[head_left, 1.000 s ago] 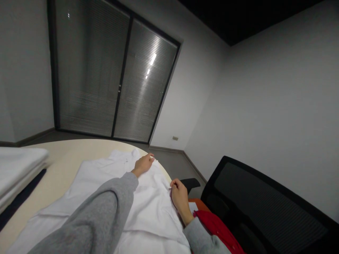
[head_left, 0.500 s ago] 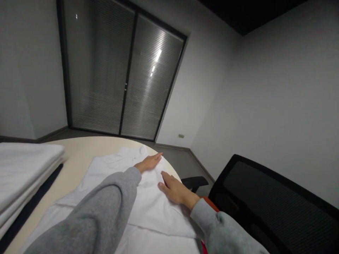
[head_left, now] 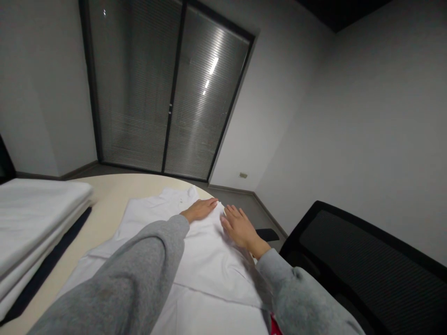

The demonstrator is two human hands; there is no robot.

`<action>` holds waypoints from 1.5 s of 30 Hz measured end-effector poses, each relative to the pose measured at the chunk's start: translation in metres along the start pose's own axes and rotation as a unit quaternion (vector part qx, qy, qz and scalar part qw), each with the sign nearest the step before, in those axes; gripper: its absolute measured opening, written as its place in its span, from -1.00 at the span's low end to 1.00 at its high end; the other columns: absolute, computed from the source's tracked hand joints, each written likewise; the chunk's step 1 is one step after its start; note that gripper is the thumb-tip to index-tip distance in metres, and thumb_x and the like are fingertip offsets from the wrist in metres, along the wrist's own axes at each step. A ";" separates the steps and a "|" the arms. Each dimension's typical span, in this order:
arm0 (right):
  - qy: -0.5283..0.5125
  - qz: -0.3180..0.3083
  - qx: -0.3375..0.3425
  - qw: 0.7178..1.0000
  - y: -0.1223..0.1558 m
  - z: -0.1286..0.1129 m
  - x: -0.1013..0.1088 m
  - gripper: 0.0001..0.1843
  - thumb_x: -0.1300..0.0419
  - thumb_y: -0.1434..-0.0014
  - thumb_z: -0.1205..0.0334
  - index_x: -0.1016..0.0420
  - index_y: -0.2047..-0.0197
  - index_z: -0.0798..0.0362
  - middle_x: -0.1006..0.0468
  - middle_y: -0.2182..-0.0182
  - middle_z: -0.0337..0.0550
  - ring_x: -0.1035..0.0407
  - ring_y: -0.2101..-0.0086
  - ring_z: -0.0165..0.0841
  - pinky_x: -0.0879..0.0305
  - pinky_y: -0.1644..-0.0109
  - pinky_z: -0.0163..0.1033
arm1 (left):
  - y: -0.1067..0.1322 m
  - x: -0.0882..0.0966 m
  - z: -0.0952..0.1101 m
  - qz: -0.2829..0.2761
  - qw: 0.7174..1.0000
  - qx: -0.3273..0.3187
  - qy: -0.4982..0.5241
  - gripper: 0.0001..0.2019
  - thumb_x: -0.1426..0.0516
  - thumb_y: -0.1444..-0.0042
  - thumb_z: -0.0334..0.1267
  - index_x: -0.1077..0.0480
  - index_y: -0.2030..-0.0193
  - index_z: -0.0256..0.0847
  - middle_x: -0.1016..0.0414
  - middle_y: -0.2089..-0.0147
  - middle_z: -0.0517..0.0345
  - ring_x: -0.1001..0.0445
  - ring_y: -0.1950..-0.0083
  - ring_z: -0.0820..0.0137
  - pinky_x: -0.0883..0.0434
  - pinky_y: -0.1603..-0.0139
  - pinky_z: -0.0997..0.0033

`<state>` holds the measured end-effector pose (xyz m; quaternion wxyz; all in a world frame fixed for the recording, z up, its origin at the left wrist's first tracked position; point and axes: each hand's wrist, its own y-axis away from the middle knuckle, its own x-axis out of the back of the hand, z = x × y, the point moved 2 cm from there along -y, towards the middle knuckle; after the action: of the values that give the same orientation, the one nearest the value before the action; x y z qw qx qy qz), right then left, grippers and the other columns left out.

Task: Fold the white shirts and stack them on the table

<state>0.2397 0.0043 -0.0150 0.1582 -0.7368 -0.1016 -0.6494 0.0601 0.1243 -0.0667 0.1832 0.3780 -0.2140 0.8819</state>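
A white shirt (head_left: 209,256) lies spread over the round table, its collar end toward the far edge and a few wrinkles across it. My left hand (head_left: 200,209) rests flat on the shirt near the collar, fingers stretched toward the table's right edge. Just to the right, my right hand (head_left: 240,229) is over the shirt's right side with its fingers spread; whether it touches the cloth I cannot tell. Neither hand grips anything. My left sleeve hides part of the shirt's left side.
The pale round table (head_left: 111,186) carries a stack of folded white cloth (head_left: 38,209) at the left, with a dark navy piece (head_left: 52,265) at the bottom. A black mesh chair (head_left: 349,251) stands close on the right. Beyond are glass panels with blinds (head_left: 139,93).
My right hand has lifted a little and moved forward and right, its fingers now more spread. My left hand stays on the shirt. The whole view has shifted slightly.
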 end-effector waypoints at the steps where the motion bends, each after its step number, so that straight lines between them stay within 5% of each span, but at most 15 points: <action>1: -0.003 -0.002 0.016 1.000 -0.004 -0.003 -0.005 -0.27 0.17 -0.50 -0.14 -0.12 -0.52 0.14 -0.02 -0.52 0.06 0.21 -0.51 -0.12 0.33 -0.56 0.11 | 0.000 0.000 -0.001 0.003 1.000 -0.005 0.000 -0.49 0.15 -0.48 -0.02 -0.30 -0.43 -0.06 -0.37 -0.46 0.17 -0.35 -0.43 0.28 -0.16 -0.46 0.33; 8: -0.018 -0.052 -0.013 0.998 -0.011 0.004 -0.050 -0.10 0.26 -0.47 -0.26 0.00 -0.54 0.31 0.11 -0.52 0.19 0.21 -0.51 -0.10 0.25 -0.55 0.05 | 0.002 -0.001 -0.007 0.009 1.000 -0.021 -0.010 -0.45 0.22 -0.50 0.01 -0.28 -0.44 -0.12 -0.34 -0.47 0.11 -0.34 -0.44 0.27 -0.17 -0.46 0.34; 17: 0.017 -0.060 -0.049 0.997 -0.011 0.004 -0.051 -0.10 0.32 -0.46 -0.28 0.09 -0.57 0.24 0.13 -0.54 0.06 0.23 -0.51 -0.18 0.29 -0.55 0.04 | 0.021 0.018 0.016 -0.034 0.998 -0.019 -0.046 -0.49 0.00 -0.42 -0.06 -0.28 -0.45 -0.09 -0.23 -0.52 0.08 -0.21 -0.53 0.23 -0.11 -0.49 0.26; 21: 0.030 -0.065 -0.050 0.996 -0.010 0.001 -0.050 -0.12 0.31 -0.46 -0.26 0.09 -0.57 0.22 0.12 -0.54 0.06 0.22 -0.51 -0.19 0.27 -0.55 0.04 | 0.076 0.049 0.022 -0.027 0.997 0.009 -0.073 -0.46 -0.12 -0.33 0.01 -0.34 -0.39 -0.07 -0.19 -0.54 0.01 -0.13 -0.56 0.09 -0.01 -0.53 0.07; 27: 0.048 -0.062 -0.054 0.995 -0.011 -0.002 -0.049 -0.18 0.28 -0.46 -0.22 0.06 -0.57 0.13 0.09 -0.55 0.04 0.18 -0.50 -0.11 0.26 -0.53 0.17 | 0.207 0.085 -0.001 -0.026 0.985 0.135 -0.109 -0.39 -0.28 -0.12 0.21 -0.45 -0.27 0.06 -0.25 -0.52 0.05 -0.06 -0.57 0.00 0.10 -0.53 -0.03; 30: 0.061 -0.036 -0.046 0.996 -0.005 -0.012 -0.044 -0.27 0.22 -0.46 -0.10 -0.02 -0.55 0.08 0.02 -0.53 0.05 0.18 -0.50 0.02 0.41 -0.50 0.32 | 0.258 0.101 -0.011 -0.022 0.976 0.178 -0.121 -0.39 -0.28 -0.13 0.19 -0.44 -0.29 0.10 -0.23 -0.52 0.06 -0.02 -0.59 0.03 0.19 -0.54 -0.05; 32: 0.066 -0.012 -0.012 0.998 0.002 -0.021 -0.040 -0.34 0.19 -0.46 0.07 -0.06 -0.54 0.06 0.00 -0.53 0.00 0.24 -0.51 -0.05 0.54 -0.52 0.24 | 0.275 0.111 -0.012 -0.028 0.972 0.188 -0.136 -0.44 -0.22 -0.22 0.14 -0.40 -0.33 0.12 -0.18 -0.54 0.08 -0.01 -0.59 0.04 0.21 -0.54 -0.09; 35: 0.060 0.003 0.043 0.997 0.012 -0.033 -0.041 -0.37 0.19 -0.44 0.22 -0.14 -0.52 0.09 -0.12 -0.50 -0.03 0.14 -0.50 -0.17 0.43 -0.55 0.04 | 0.276 0.122 -0.008 -0.022 0.964 0.200 -0.171 -0.49 -0.13 -0.30 0.11 -0.38 -0.34 0.09 -0.20 -0.54 0.04 -0.08 -0.57 0.04 0.09 -0.52 -0.11; 39: 0.041 0.010 0.055 0.998 0.019 -0.037 -0.047 -0.38 0.19 -0.45 0.19 -0.25 -0.46 0.20 -0.27 -0.43 0.09 -0.14 -0.41 -0.16 0.05 -0.50 -0.03 | 0.257 0.140 -0.007 0.079 0.932 0.287 -0.206 -0.48 -0.10 -0.31 0.02 -0.31 -0.36 -0.08 -0.27 -0.49 -0.18 -0.17 -0.52 -0.02 -0.13 -0.43 -0.06; 42: 0.025 0.023 0.048 0.998 0.020 -0.035 -0.049 -0.39 0.16 -0.46 0.14 -0.29 -0.43 0.20 -0.28 -0.42 0.06 -0.13 -0.41 -0.18 0.02 -0.50 -0.05 | 0.245 0.154 -0.018 0.119 0.898 0.373 -0.201 -0.45 -0.13 -0.26 -0.12 -0.27 -0.32 -0.34 -0.36 -0.35 -0.53 -0.38 -0.36 -0.21 -0.35 -0.23 -0.12; 45: 0.007 0.032 0.038 0.999 0.020 -0.035 -0.048 -0.39 0.14 -0.47 0.08 -0.33 -0.42 0.16 -0.30 -0.41 0.02 -0.13 -0.42 -0.21 0.02 -0.50 -0.07 | 0.239 0.164 -0.035 0.129 0.881 0.423 -0.167 -0.50 -0.22 -0.11 -0.24 -0.36 -0.18 -0.39 -0.55 -0.11 -0.54 -0.59 -0.10 -0.17 -0.48 0.01 0.06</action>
<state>0.2084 -0.0247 -0.0606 0.2075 -0.7288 -0.1009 -0.6447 -0.1820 -0.0322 -0.0236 -0.1481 0.5303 0.1052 0.8281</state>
